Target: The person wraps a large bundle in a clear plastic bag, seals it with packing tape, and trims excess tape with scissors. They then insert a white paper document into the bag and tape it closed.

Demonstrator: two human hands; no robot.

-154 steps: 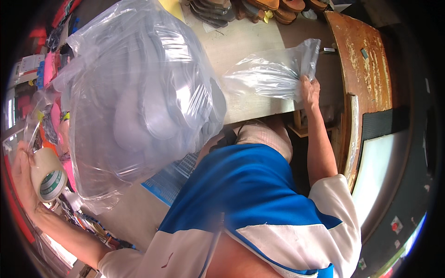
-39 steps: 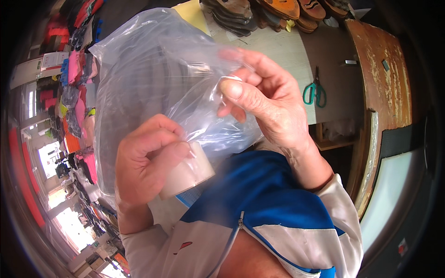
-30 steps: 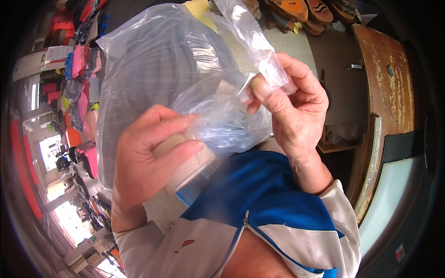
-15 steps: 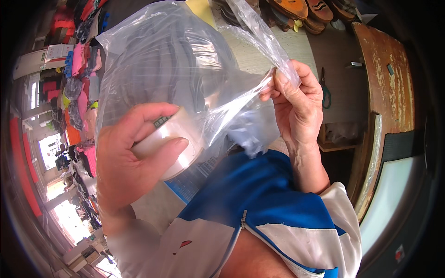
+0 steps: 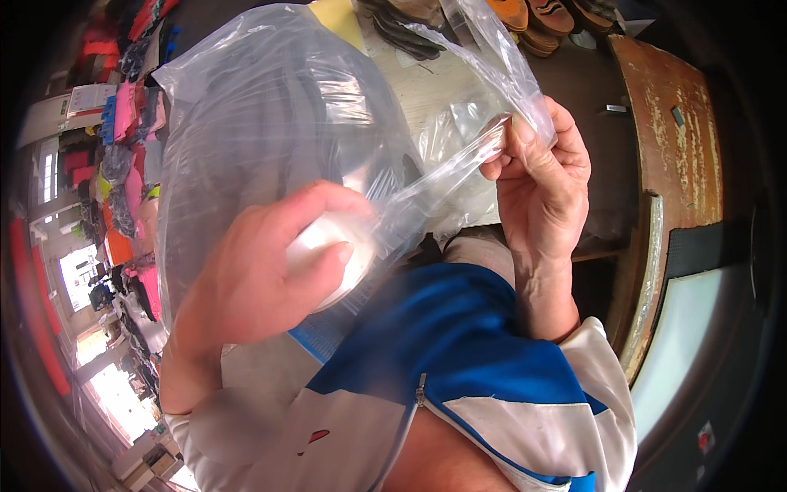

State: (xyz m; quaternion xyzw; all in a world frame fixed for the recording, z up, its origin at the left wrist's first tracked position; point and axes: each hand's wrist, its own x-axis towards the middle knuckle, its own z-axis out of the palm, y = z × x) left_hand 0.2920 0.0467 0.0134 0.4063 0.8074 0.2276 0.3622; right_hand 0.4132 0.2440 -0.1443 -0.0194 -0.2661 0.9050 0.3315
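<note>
My left hand (image 5: 254, 266) is curled round a wide roll of clear packing tape (image 5: 324, 232), thumb on its face and fingers over its far rim. A large clear plastic bag (image 5: 246, 107) with dark contents, blurred by the film, lies beyond that hand. From the roll's side a twisted shiny strip (image 5: 438, 176) stretches up to my right hand (image 5: 545, 184). There my thumb and fingers pinch the bunched film; whether the strip is tape or bag film, I cannot tell. More clear film rises above the right fingers.
Dark curved pieces (image 5: 406, 31) lie on the light table beyond the bag. Orange and brown shoe-like pieces (image 5: 548, 15) sit at the far edge. A worn wooden board (image 5: 684, 139) stands at right; colourful goods (image 5: 123, 184) line the left.
My left hand has tilted over the tape roll and shifted slightly right with it. The right hand is a little further right, and the film below it has swung aside.
</note>
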